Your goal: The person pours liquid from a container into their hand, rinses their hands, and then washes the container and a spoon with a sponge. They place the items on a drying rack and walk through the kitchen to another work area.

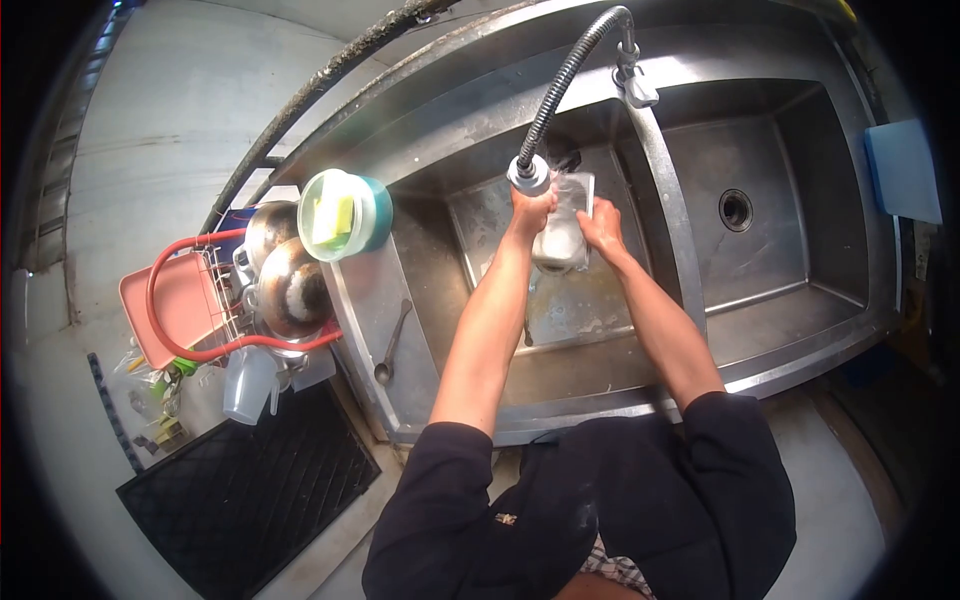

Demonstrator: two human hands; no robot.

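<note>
left hand (pixel 530 208): fingers closed around the round metal spray head (pixel 528 176) of a flexible ribbed grey hose faucet (pixel 570 75), held just above the left basin. right hand (pixel 603 222): fingers wrapped about the side of a clear drinking glass (pixel 565 225), tilted on its side with its mouth toward the left hand; the glass sits directly under the spray head, and the water at its upper end is blurred. both hands are over the left basin of a double stainless steel sink (pixel 690 300); the right basin, with a round drain (pixel 735 209), holds nothing else visible. on the steel drainboard to the left of the basin lies a long metal spoon (pixel 390 345). farther left stands a round teal container with a pale lid carrying a yellow-green sponge (pixel 340 215). beside it, a wire dish rack with red tubing (pixel 230 300) holds upturned metal bowls (pixel 290 290); a pink plastic tray (pixel 175 305) lies under it. a blue cutting board (pixel 905 170) rests at the sink's right edge. a black ribbed floor mat (pixel 250 490) lies lower left. no brand, label or writing can be read on any item.
</note>
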